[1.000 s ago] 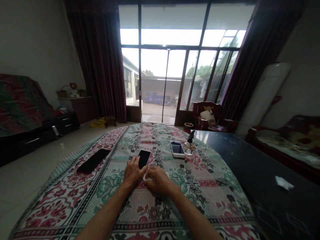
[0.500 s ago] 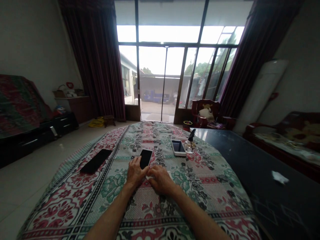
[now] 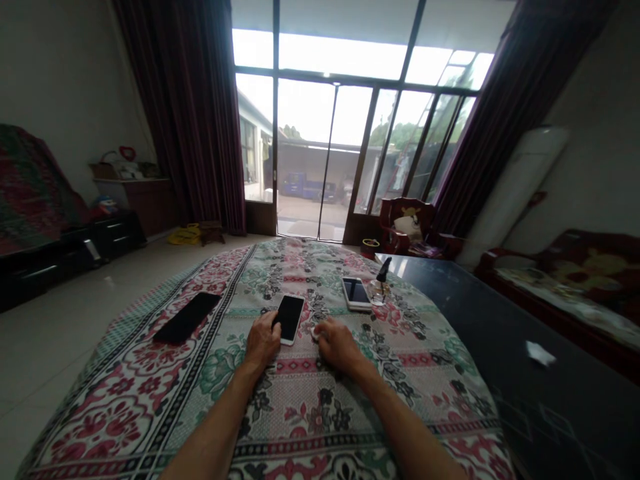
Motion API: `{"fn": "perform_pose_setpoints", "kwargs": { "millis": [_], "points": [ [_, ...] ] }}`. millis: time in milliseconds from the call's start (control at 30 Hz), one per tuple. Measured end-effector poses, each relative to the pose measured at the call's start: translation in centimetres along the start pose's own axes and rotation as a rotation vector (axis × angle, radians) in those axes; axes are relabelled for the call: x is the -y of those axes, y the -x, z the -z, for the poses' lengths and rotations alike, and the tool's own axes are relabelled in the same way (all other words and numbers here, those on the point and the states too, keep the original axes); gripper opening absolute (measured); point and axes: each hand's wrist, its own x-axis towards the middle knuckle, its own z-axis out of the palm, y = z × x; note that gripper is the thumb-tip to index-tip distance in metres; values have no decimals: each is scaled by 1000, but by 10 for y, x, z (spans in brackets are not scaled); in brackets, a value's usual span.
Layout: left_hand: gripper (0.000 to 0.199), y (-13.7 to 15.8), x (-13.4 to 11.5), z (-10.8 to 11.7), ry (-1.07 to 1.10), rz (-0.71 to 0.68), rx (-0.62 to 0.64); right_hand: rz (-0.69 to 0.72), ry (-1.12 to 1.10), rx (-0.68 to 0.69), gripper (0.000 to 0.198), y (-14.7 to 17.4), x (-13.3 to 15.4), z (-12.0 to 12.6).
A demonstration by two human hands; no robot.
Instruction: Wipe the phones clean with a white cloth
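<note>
A white-framed smartphone (image 3: 291, 319) with a dark screen lies on the flowered tablecloth (image 3: 310, 387). My left hand (image 3: 263, 340) grips it by its left edge, fingers bent. To the right of the phone, my right hand (image 3: 340, 343) is closed, knuckles up, just above or on the cloth. A bit of something white (image 3: 315, 333), perhaps a folded tissue, shows at its fingertips; most of it is hidden by the hand. Farther right is a stack of white phones (image 3: 357, 293), beside a small clear spray bottle (image 3: 380, 288) with a black nozzle.
A large black phone or tablet (image 3: 187, 318) lies at the left of the round table. Against its right side stands a dark low table (image 3: 465, 313) with a crumpled white tissue (image 3: 540, 353) on it. A wooden armchair (image 3: 407, 223) stands beyond.
My hands have moved apart: the right one went to the right, off the phone's lower end, with the white thing. My left hand shifted to the phone's left edge, uncovering its lower part.
</note>
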Motion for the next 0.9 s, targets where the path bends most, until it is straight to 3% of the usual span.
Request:
{"fn": "perform_pose_setpoints", "kwargs": {
  "millis": [67, 167, 400, 600, 900],
  "points": [
    [38, -2, 5, 2, -10, 6, -21, -32, -32, -74, 23, -10, -2, 0],
    [33, -3, 11, 5, -47, 22, -52, 69, -110, -121, 20, -27, 11, -10],
    [25, -4, 21, 13, -46, 64, -26, 251, -146, -82, 21, -35, 50, -42],
    [19, -7, 30, 13, 25, 19, 0, 247, -77, -23, 25, -39, 43, -53],
    [16, -6, 36, 13, 107, -34, -43, 135, 105, 27, 27, -107, 19, -58]
  ]
}}
